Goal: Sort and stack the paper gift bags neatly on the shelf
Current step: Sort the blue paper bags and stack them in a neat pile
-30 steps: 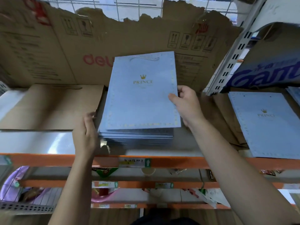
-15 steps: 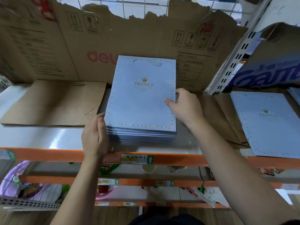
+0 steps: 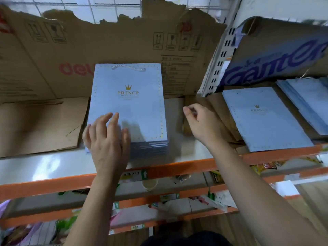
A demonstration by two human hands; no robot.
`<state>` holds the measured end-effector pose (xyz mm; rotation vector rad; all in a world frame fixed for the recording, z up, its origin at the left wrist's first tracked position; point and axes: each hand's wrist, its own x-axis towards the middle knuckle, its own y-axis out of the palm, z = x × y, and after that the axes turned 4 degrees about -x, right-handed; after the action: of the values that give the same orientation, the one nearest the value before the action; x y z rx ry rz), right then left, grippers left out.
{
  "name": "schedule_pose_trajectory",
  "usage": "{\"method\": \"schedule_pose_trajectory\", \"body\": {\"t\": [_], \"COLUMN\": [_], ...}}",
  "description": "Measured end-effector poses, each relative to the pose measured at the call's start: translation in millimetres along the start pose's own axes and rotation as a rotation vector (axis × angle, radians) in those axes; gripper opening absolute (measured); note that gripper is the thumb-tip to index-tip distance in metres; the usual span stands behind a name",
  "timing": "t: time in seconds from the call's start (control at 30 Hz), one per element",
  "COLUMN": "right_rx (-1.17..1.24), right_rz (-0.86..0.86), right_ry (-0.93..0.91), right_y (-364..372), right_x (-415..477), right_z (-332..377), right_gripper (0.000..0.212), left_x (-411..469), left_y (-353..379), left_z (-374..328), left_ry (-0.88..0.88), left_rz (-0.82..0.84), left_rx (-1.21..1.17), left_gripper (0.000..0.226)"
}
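Observation:
A stack of pale blue "PRINCE" gift bags (image 3: 131, 103) lies flat on the white shelf (image 3: 44, 167), squared up, with a rope handle at its far end. My left hand (image 3: 106, 139) rests with spread fingers on the stack's near left corner. My right hand (image 3: 202, 123) hovers to the right of the stack, apart from it, fingers loosely curled and holding nothing. A second blue bag (image 3: 262, 118) lies on brown paper on the shelf to the right, and more blue bags (image 3: 308, 102) lie at the far right.
Torn cardboard (image 3: 115, 47) lines the back of the shelf, and a flat brown sheet (image 3: 39, 125) lies left of the stack. A perforated upright (image 3: 221, 57) divides the shelf bays. The orange shelf edge (image 3: 177, 167) runs along the front, with lower shelves of goods below.
Both hands have left the sides of the stack. My left hand has moved on top of its near left corner; my right hand has pulled away to the right.

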<state>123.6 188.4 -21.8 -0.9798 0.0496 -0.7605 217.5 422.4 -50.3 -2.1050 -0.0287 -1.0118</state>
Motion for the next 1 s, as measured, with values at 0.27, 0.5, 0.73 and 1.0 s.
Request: {"method": "schedule_pose_trajectory", "body": {"t": [0.27, 0.5, 0.73, 1.0], "right_rx": [-0.075, -0.220, -0.375, -0.265], "right_rz": [-0.091, -0.057, 0.087, 0.151], "right_ry": [0.156, 0.371, 0.456, 0.497], "right_y": [-66, -134, -164, -166], "right_x": [-10, -14, 1, 14], "right_z": [-92, -193, -253, -264], "right_gripper": [0.027, 0.044, 0.083, 0.100], "left_x": [27, 13, -11, -22], "left_y": [54, 99, 137, 150], "left_z": [-106, -194, -242, -270], "left_ry": [0.206, 0.250, 0.178, 0.025], "left_rz": [0.200, 0.447, 0.566, 0.567], "left_rx": [-0.046, -0.134, -0.083, -0.091], "left_gripper": [0.042, 0.048, 0.047, 0.051]}}
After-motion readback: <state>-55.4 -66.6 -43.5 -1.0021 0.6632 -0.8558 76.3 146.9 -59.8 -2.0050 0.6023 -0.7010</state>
